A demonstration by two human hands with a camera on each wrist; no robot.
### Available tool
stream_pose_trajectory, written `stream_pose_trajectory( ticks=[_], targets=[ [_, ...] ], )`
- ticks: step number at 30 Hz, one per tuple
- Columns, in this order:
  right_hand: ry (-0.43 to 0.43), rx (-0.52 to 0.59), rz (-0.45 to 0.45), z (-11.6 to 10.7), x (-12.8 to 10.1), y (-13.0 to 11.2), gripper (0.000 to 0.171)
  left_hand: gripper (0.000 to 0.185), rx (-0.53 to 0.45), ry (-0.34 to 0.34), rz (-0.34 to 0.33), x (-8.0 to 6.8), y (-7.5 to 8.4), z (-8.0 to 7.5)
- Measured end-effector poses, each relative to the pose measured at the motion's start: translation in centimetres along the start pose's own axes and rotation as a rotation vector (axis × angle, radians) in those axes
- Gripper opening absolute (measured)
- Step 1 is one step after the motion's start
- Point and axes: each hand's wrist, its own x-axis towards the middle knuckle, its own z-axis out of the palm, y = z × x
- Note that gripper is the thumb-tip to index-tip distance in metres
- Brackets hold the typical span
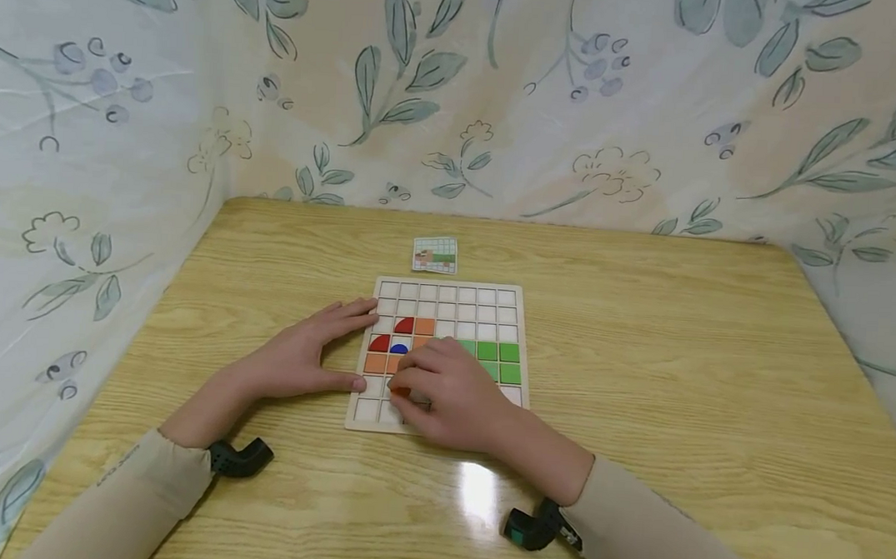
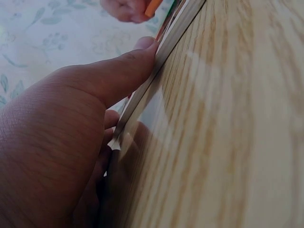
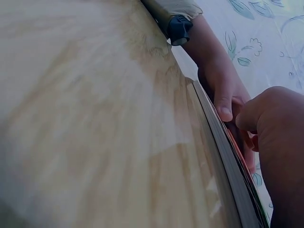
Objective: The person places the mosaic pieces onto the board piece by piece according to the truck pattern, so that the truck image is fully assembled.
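Note:
A square grid board point(image 1: 448, 283) with a pale wooden rim lies flat on the table. Several tiles fill its middle rows: a red quarter-circle tile point(image 1: 404, 326), a blue half-circle tile point(image 1: 399, 349), orange tiles point(image 1: 375, 363) and green tiles point(image 1: 508, 352). My left hand point(image 1: 302, 352) rests along the board's left edge, thumb and fingers spread and touching the rim. Over the lower middle of the grid, my right hand point(image 1: 458, 397) pinches a small orange tile point(image 2: 153, 7) between thumb and fingers. That hand hides part of the tiled rows.
Just beyond the board's far edge lies a small picture card point(image 1: 435, 256) with a gridded coloured pattern. The wooden table point(image 1: 639, 363) meets a leaf-patterned cloth point(image 1: 500, 107) at the back and on the left. Black wrist cameras point(image 1: 241, 458) sit on both sleeves.

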Motion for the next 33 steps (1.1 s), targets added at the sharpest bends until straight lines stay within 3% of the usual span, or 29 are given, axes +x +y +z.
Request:
stream_pose_trajectory(
  ticks=[16, 28, 33],
  targets=[
    [-0.104, 0.001, 0.077, 0.7, 0.6, 0.1, 0.003, 0.099, 0.006, -0.015, -0.003, 0.4, 0.6, -0.2],
    [-0.109, -0.017, 0.096, 0.6, 0.7, 0.1, 0.003, 0.098, 0.006, -0.013, 0.003, 0.5, 0.3, -0.3],
    [-0.081, -0.093, 0.094, -1.0, 0.7, 0.5, 0.009, 0.096, -0.018, -0.003, 0.007, 0.5, 0.2, -0.5]
  ],
)
